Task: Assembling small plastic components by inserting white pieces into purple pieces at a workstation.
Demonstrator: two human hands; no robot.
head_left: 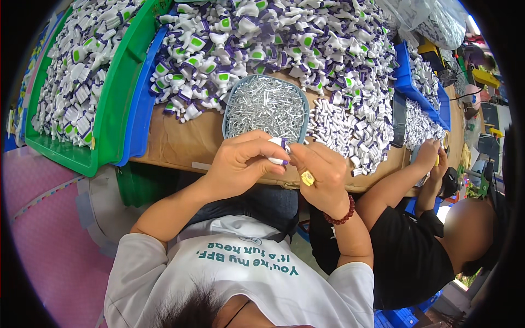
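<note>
- While the left hand (243, 164) is pinching a small white-and-purple plastic piece (279, 142), the right hand (325, 168) is clutching a small yellow object (307, 178).
- The piece is hovering near a blue-grey tub (225, 121) of silvery metal pins (265, 106).

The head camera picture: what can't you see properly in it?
In the head view:
Upper white-and-purple piece: partly covered by the left hand.
Whether the right hand holds its own piece: its knuckles hide that.
Bottom of the grey-blue bowl: covered by silver pins.
Green crate: far end cut off by the top edge.
Other person's hands: too small to tell what's in them.
</note>
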